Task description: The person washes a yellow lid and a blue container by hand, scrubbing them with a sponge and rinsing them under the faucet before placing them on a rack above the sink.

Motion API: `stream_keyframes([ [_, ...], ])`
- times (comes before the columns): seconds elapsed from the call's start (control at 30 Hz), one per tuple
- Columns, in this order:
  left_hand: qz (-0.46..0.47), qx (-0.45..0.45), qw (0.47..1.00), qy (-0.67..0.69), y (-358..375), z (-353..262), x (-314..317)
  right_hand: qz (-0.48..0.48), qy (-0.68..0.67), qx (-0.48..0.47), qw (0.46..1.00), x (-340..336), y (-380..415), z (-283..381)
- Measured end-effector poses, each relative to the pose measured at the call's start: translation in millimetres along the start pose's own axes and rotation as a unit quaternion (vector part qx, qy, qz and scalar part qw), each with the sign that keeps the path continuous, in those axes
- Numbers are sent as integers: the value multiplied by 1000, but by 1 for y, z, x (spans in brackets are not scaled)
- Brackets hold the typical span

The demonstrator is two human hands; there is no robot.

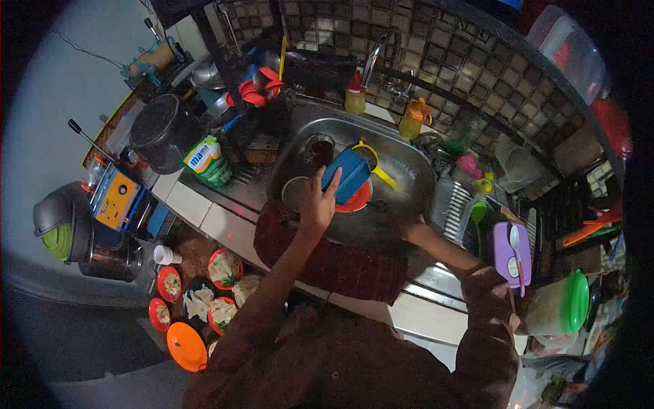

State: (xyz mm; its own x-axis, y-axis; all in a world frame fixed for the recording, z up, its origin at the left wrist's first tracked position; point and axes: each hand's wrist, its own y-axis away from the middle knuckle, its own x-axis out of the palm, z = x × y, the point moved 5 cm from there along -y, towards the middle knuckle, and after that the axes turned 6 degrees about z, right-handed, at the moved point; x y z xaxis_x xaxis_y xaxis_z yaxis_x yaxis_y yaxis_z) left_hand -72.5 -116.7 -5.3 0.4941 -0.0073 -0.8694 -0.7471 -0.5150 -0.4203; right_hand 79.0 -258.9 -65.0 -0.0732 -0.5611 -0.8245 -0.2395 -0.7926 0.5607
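Over the metal sink (402, 153), my left hand (321, 204) grips a blue rectangular container (346, 176), tilted, its fingers along the near side. Beneath the container sits a red-orange bowl (355, 199), partly hidden. A yellow-handled strainer (385, 176) lies just beyond it in the basin. Left of my left hand is a round pale-rimmed dish (294, 193), and farther back stands a cup with dark contents (319, 151). My right hand (411, 229) is low at the sink's right side, smeared and dark; whether it holds anything cannot be made out.
A green-and-white soap pouch (208, 162) stands left of the sink. Behind it are a red-capped bottle (355, 95), an orange-topped bottle (414, 119) and the faucet (381, 54). A purple container (512, 255) lies right. Several red bowls of food (223, 267) are lower left.
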Motion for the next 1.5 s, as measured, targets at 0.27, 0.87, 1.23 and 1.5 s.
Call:
stream_keyframes([
  [0.27, -31, 16, 999, 29, 1, -2, -2, -21, -13, 88, 996, 42, -87, -32],
  [0.87, -43, 50, 998, 7, -1, -6, 0, -58, -19, 100, 993, 105, -150, -64],
  [1.23, -12, 57, 998, 12, 0, 1, -7, -59, -15, 10, 998, 37, -88, -62],
  [1.5, -13, 48, 998, 29, 3, 0, -9, -331, 5, -152, 931, 35, -46, -42],
])
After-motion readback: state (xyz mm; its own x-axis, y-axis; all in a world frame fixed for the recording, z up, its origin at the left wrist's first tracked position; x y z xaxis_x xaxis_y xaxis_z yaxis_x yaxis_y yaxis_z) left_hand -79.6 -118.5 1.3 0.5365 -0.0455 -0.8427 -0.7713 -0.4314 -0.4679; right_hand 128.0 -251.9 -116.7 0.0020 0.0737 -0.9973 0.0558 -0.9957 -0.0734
